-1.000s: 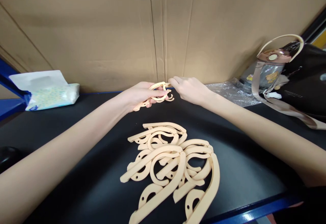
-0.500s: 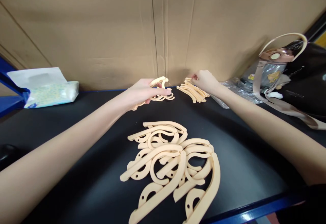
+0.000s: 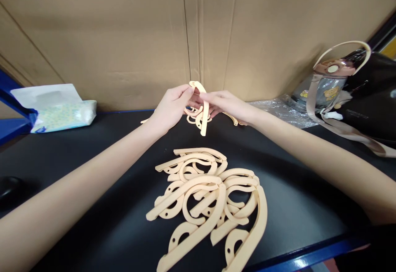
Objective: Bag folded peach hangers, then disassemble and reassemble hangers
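My left hand [image 3: 171, 107] and my right hand [image 3: 229, 103] meet over the far side of the black table. Between them is a beige plastic folding hanger [image 3: 204, 117], its curved arm pointing down toward me. My left fingers pinch its upper left part, while my right thumb presses the arm from the right. Behind and below the hands lie more beige hook-shaped pieces, mostly hidden. Loose hanger arms [image 3: 232, 118] show partly beneath my right hand. Nearer to me, a pile of folded beige hangers [image 3: 221, 197] overlaps on the table.
A tissue pack [image 3: 63, 113] stands at the left by a blue frame. On the right are crumpled clear plastic [image 3: 281, 109], a strapped water bottle [image 3: 329, 88] and a black bag [image 3: 377, 98]. Cardboard [image 3: 123, 36] walls the back. A dark object [image 3: 10, 187] sits at the left edge.
My right hand has come left from the loose hanger arms to meet my left hand. An arm now hangs down at the held hanger, which both hands grip.
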Action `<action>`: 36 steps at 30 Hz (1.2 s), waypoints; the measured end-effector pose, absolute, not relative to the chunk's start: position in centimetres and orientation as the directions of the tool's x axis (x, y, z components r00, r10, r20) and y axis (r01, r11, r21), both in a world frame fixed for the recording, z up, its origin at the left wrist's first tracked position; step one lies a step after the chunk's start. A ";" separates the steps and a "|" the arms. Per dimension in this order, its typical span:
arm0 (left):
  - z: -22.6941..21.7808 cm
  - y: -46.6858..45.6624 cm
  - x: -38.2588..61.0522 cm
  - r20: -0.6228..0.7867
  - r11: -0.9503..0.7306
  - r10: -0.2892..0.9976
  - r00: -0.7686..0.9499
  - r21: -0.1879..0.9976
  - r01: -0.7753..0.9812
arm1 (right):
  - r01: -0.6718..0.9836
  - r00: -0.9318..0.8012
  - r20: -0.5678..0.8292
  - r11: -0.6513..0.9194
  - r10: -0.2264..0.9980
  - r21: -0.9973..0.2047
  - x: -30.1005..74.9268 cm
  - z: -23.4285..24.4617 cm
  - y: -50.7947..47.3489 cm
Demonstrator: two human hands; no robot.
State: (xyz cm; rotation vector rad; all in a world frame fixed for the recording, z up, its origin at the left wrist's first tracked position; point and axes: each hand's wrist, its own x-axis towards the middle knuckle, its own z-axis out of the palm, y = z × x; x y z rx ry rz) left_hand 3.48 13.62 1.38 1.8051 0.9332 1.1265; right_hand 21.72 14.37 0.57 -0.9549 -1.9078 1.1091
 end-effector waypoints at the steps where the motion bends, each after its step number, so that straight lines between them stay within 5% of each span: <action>1: 1.5 13.5 3.5 0.392 -0.467 0.864 0.316 0.858 0.212 | 0.203 -0.478 0.209 0.339 0.853 -0.919 21.1 0.7 13.9; 7: 2.0 13.6 3.1 0.405 -0.475 0.880 0.249 0.780 0.408 | 0.238 -0.337 0.315 0.404 0.887 -0.883 22.1 1.5 14.3; 11: 1.8 13.6 2.8 0.402 -0.496 0.868 0.291 0.720 0.486 | 0.473 -0.348 0.409 0.535 0.843 -0.700 23.8 2.1 15.1; 15: 1.9 13.0 3.3 0.255 -0.351 0.923 0.289 0.866 0.356 | 0.767 -0.466 0.543 0.625 0.698 -0.146 23.8 2.4 14.2; 17: 2.1 12.7 3.5 0.164 -0.249 0.938 0.307 0.933 0.262 | 0.817 -0.552 0.524 0.546 0.649 0.184 23.5 2.5 13.6; 19: 2.1 12.4 3.7 0.128 -0.207 0.936 0.327 0.954 0.217 | 0.807 -0.590 0.469 0.463 0.658 0.366 23.4 2.5 13.3; 31: 1.1 12.4 4.6 0.159 -0.217 0.948 0.276 0.957 0.193 | 0.800 -0.564 0.357 0.385 0.745 0.460 22.7 1.8 13.2; 36: -0.1 12.8 5.6 0.236 -0.287 0.942 0.237 0.933 0.215 | 0.867 -0.485 0.340 0.392 0.805 0.309 22.4 1.0 13.8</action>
